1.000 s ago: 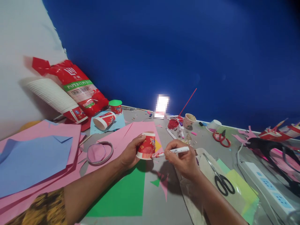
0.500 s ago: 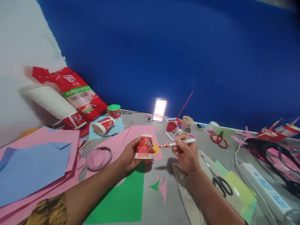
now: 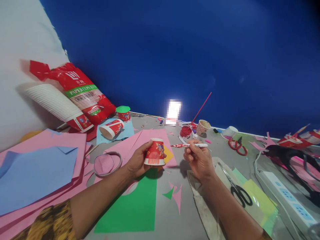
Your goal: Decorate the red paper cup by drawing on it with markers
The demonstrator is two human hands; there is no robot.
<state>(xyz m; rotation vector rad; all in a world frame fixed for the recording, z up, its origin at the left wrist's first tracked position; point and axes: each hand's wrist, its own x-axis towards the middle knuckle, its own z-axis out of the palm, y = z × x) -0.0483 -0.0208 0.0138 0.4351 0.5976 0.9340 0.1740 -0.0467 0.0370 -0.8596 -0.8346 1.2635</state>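
Note:
My left hand [image 3: 138, 161] is wrapped round a red printed paper cup [image 3: 154, 150]. The cup's wider end points down, and a pale reddish patch shows near that end. To its right, my right hand [image 3: 199, 161] pinches a white marker [image 3: 182, 145] by its barrel. The marker's front end is smeared red, and its tip points at the cup with a small gap between them. Beneath the cup lie a pink sheet [image 3: 135, 141], a yellow paper piece [image 3: 168, 154] and a green sheet [image 3: 130, 213].
Stacked paper cups [image 3: 53, 103] and a red cup bag [image 3: 86, 95] lean at the left. A red pot [image 3: 185, 132] with a stick stands at the back. Black-handled scissors [image 3: 241, 195], red-handled scissors [image 3: 238, 147] and a power strip [image 3: 287, 196] lie right.
The view has shifted a little, so everything sits slightly higher and further right. The marker is held a bit more level. Both hands keep their grips.

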